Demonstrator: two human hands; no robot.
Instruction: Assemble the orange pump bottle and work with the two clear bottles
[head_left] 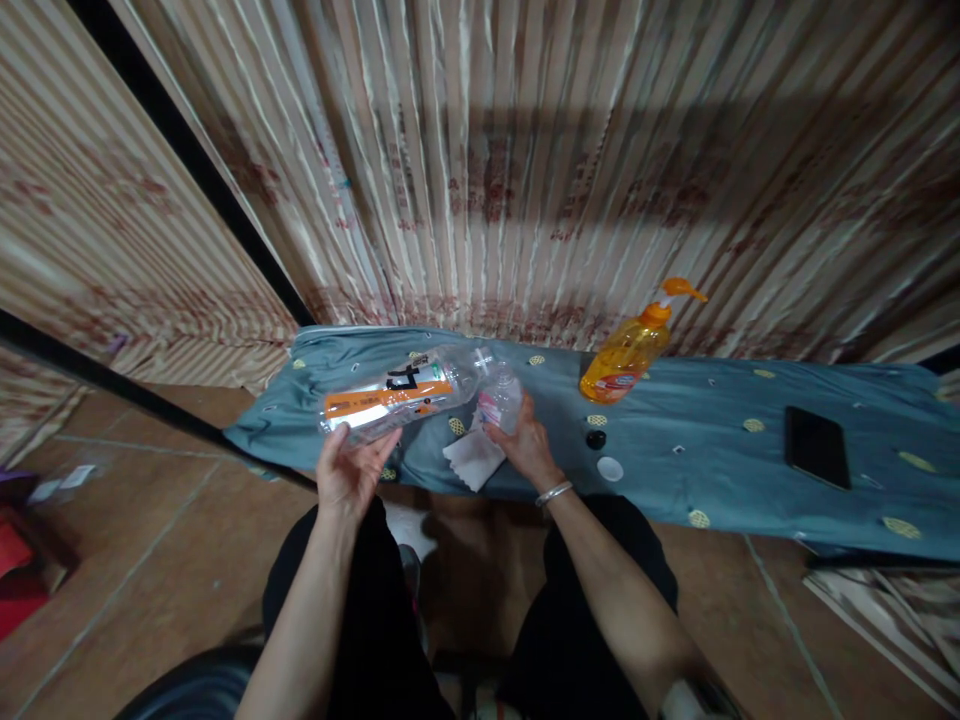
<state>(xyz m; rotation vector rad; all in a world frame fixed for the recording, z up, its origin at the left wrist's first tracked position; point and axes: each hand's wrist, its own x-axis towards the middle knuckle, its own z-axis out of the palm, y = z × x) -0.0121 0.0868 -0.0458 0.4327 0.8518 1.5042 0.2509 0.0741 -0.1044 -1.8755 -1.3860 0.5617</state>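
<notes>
My left hand is closed around the lower side of a large clear plastic bottle with an orange and white label. This bottle lies tilted almost level, its neck pointing right. In my right hand is a smaller clear plastic bottle with a pink marking. The large bottle's mouth is close to the top of the small one; whether they touch I cannot tell. Beneath the small bottle a white tissue lies on the cloth. A black cap and a round white disc sit right of my right hand.
A pump bottle of orange liquid stands at the back of the narrow cloth-covered table. Farther right lies a black phone. Striped curtain hangs behind, and dark metal poles cross on the left.
</notes>
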